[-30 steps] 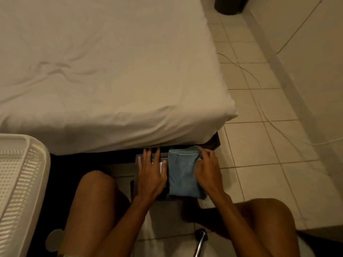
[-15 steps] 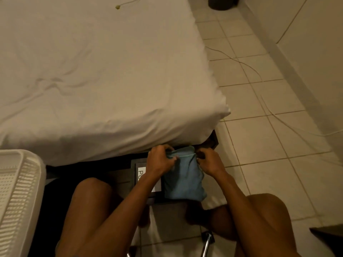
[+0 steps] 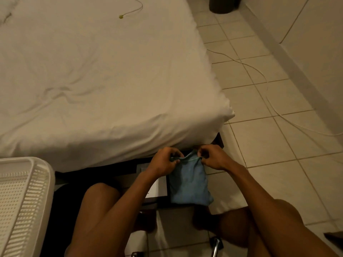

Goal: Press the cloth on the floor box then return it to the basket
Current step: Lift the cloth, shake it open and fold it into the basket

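A folded blue cloth (image 3: 188,182) lies on a dark flat box with a white label (image 3: 157,190) on the floor, just under the bed's edge. My left hand (image 3: 165,162) pinches the cloth's far left corner. My right hand (image 3: 213,156) pinches its far right corner. The far edge of the cloth is bunched between the two hands. A white perforated basket (image 3: 24,201) stands at the lower left, apart from both hands.
A bed with a white sheet (image 3: 102,80) fills the upper left. Tiled floor (image 3: 269,136) with a white cable (image 3: 267,93) runs along the right. A dark bin (image 3: 222,4) stands at the top. My bare knees flank the box.
Both hands went from lying flat on the box and the cloth's sides to pinching the cloth's far corners. The view has tilted, showing more of the bed.
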The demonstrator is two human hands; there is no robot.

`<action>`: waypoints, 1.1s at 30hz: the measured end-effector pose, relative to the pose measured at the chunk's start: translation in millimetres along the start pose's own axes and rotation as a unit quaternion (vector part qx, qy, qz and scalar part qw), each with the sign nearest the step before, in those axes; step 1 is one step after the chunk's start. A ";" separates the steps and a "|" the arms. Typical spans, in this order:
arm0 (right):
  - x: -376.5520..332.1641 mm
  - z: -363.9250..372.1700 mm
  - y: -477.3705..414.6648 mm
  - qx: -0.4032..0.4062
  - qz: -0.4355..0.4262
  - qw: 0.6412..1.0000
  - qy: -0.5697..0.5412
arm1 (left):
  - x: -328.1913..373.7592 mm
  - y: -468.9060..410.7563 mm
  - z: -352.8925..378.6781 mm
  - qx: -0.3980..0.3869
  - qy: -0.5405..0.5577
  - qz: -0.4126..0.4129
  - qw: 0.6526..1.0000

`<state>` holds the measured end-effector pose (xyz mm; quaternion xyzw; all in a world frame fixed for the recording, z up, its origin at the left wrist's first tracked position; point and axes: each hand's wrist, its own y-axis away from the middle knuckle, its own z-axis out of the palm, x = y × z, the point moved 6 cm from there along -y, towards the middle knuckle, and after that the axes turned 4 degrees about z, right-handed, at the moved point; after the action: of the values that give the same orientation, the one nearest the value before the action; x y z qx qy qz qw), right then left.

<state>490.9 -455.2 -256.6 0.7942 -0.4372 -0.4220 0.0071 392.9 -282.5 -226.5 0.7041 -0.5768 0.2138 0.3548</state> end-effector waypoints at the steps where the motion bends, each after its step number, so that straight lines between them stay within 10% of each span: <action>1: -3.2 0.2 -1.9 -0.007 -0.009 1.000 0.005 | -0.3 -0.2 -1.8 0.000 0.003 0.007 1.000; 22: 25.0 3.7 14.2 0.028 0.079 0.996 0.010 | 21.6 -7.9 6.9 -0.008 -0.090 -0.112 0.990; 33: -16.0 -30.5 62.0 0.154 0.011 0.986 -0.070 | 63.5 22.3 12.5 0.010 0.149 -0.040 0.988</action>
<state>464.7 -493.2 -202.8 0.7497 -0.5048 -0.4039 -0.1412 385.6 -335.6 -183.9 0.6905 -0.4867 0.3079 0.4375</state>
